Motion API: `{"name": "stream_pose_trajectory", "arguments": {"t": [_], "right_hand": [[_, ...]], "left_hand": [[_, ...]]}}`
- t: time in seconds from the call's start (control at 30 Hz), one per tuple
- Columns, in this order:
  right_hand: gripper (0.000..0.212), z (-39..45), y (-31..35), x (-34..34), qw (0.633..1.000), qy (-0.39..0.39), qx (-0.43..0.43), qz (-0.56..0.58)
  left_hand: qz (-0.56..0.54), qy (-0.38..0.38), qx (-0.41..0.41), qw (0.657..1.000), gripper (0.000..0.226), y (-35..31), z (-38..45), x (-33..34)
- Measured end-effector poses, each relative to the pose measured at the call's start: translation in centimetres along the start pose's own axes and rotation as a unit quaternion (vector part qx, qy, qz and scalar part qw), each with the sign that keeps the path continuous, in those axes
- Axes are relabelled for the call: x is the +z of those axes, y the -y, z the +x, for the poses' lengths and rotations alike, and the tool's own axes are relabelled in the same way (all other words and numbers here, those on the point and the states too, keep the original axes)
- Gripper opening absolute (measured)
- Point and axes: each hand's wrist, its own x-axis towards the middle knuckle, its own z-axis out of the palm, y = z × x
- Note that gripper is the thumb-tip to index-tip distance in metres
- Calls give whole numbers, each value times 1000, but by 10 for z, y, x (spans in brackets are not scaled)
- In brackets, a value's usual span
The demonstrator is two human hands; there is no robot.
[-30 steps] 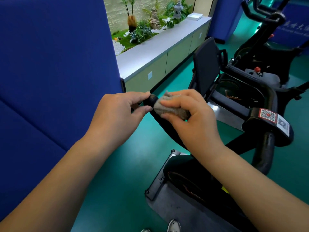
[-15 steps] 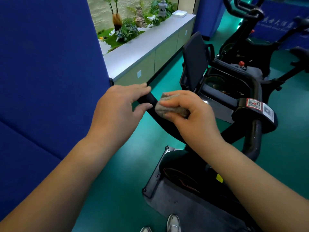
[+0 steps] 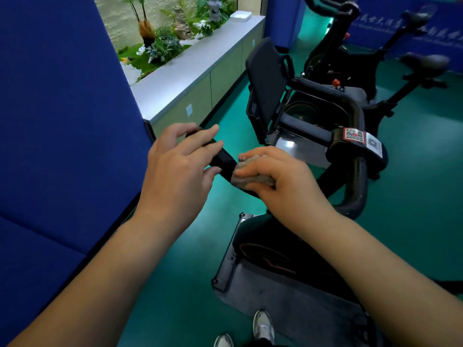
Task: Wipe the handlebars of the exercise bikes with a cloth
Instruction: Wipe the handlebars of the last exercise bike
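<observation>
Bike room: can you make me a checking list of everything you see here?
Surface: green floor, with a grey mat under the near bike.
Job's things: grey cloth wrapped round the black handlebar; a second bike stands behind.
Clutter: nothing seen.
Grippers: left hand rests on the handlebar's end, fingers loosely spread; right hand presses the cloth on the bar.
Cables: nothing seen.
Surroundings: blue wall panel at left, grey cabinet with plants behind it, two shoes at the bottom.
</observation>
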Motion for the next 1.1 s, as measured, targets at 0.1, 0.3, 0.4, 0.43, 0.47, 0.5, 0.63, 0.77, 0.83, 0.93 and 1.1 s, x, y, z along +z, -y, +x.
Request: {"name": "stream_pose_trajectory", "arguments": {"t": [0.1, 0.3, 0.4, 0.43, 0.47, 0.5, 0.63, 0.77, 0.83, 0.93, 1.1], "right_hand": [[25, -7, 0, -9, 999, 19, 29, 27], [29, -36, -12, -49, 995, 16, 93, -31], [28, -29, -5, -32, 995, -22, 74, -62], [27, -23, -3, -22, 996, -32, 60, -62], [27, -16, -1, -11, 997, -40, 47, -56], [26, -11, 2, -2, 997, -44, 42, -48], [25, -14, 8, -3, 999, -15, 37, -6], [24, -42, -1, -35, 997, 19, 6, -74], [26, -51, -7, -43, 995, 10, 45, -83], [26, -47, -5, -33, 994, -24, 70, -80], [27, -26, -3, -18, 997, -30, 58, -42]], "left_hand": [[8, 1, 5, 1000, 48, -2, -6, 3], [-1, -15, 8, 1000, 44, -4, -12, 7], [-11, -14, 14, 1000, 42, -6, -15, 9], [-12, -12, 17, 1000, 42, -6, -16, 9], [-11, -9, 18, 1000, 42, -5, -16, 9], [-10, -6, 19, 1000, 43, -5, -16, 9], [-13, -5, 19, 1000, 38, -6, -17, 8], [-26, -2, 31, 999, 32, -10, -20, 10], [-25, 9, 42, 999, 31, -12, -23, 13], [-13, 33, 41, 999, 33, -17, -28, 15], [0, 64, 29, 998, 39, -32, -34, 18]]}}
